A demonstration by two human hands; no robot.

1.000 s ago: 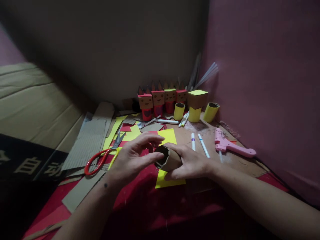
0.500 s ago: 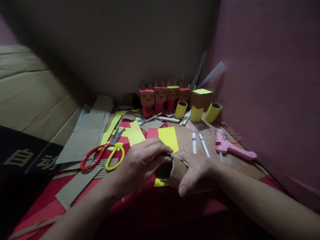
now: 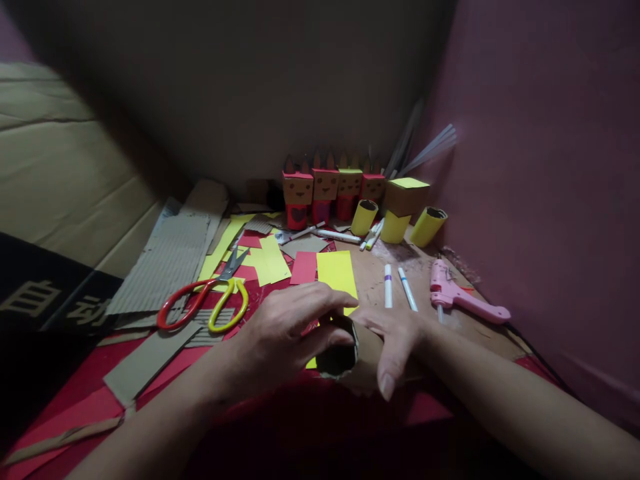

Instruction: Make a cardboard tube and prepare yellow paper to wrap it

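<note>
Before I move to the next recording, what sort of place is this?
It looks like a makeshift craft corner, perhaps in a home: scissors lie among cut paper, a pink glue gun sits to the right, and small cardboard figures with drawn faces stand at the back.

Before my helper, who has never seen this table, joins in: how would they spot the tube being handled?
Near the front edge of the red-covered table, find the left hand and right hand. Between them is the cardboard tube, its dark open end towards the left hand. Unlike the yellow tubes behind, its outside is bare brown.
</note>
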